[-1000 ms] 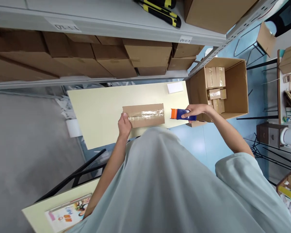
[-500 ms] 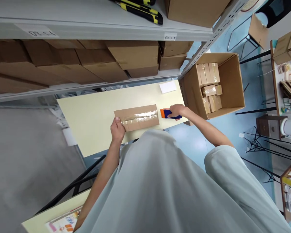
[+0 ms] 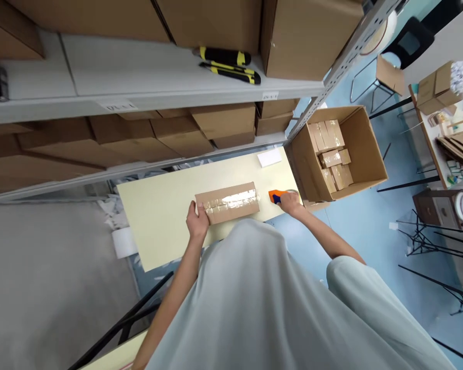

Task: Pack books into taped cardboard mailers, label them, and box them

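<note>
A long, flat cardboard box (image 3: pixel 231 211) lies on the pale yellow tabletop (image 3: pixel 158 221), with a shiny strip of clear tape (image 3: pixel 233 199) running lengthwise over its top. My left hand (image 3: pixel 197 221) grips the box's left end, thumb and fingers closed about the corner. Off the right end, my right hand (image 3: pixel 290 202) is wrapped round an orange and blue tape dispenser (image 3: pixel 274 196). A small gap separates the dispenser from the box. Part of the dispenser is hidden by my fingers.
Right of the table stands a large open carton (image 3: pixel 366 149) with several small taped boxes (image 3: pixel 327 134) inside. A white box or pad (image 3: pixel 269 158) lies at the table's back. Above, a metal shelf (image 3: pixel 158 100) holds cartons and utility knives (image 3: pixel 229 72).
My view has tilted upward, showing more of the shelf. The right hand with the tape dispenser has moved slightly farther from the box's right end. The left hand keeps its grip.
</note>
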### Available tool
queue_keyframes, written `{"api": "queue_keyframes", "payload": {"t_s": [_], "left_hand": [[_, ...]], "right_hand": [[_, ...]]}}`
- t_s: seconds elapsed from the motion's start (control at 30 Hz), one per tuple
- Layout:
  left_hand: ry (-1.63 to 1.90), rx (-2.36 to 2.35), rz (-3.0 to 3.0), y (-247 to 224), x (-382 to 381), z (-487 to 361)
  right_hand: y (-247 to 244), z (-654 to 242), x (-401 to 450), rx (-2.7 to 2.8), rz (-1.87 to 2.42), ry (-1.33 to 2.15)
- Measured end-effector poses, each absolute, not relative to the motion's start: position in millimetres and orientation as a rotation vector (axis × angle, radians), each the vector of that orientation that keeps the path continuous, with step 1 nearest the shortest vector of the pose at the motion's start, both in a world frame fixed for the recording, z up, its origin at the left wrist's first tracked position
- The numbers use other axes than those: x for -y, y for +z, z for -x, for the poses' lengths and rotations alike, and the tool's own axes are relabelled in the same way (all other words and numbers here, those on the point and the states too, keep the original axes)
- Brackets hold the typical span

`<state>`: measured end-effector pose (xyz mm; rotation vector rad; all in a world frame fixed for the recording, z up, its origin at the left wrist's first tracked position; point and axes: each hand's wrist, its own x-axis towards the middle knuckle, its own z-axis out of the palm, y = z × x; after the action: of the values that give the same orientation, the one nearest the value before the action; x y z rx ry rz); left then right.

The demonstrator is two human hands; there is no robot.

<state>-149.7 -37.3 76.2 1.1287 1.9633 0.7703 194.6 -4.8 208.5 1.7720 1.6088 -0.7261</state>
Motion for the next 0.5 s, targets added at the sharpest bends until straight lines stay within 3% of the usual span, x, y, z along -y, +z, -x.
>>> {"api": "queue_keyframes", "payload": {"t_s": [0.13, 0.5], "left_hand": [[0.893, -2.039, -1.235, 106, 22, 137], [1.133, -1.485, -1.827, 229, -46, 75]], "right_hand": [[235, -182, 5, -1.709, -1.858, -0.619], [314, -91, -109, -2.24, -1.973, -0.443]]}}
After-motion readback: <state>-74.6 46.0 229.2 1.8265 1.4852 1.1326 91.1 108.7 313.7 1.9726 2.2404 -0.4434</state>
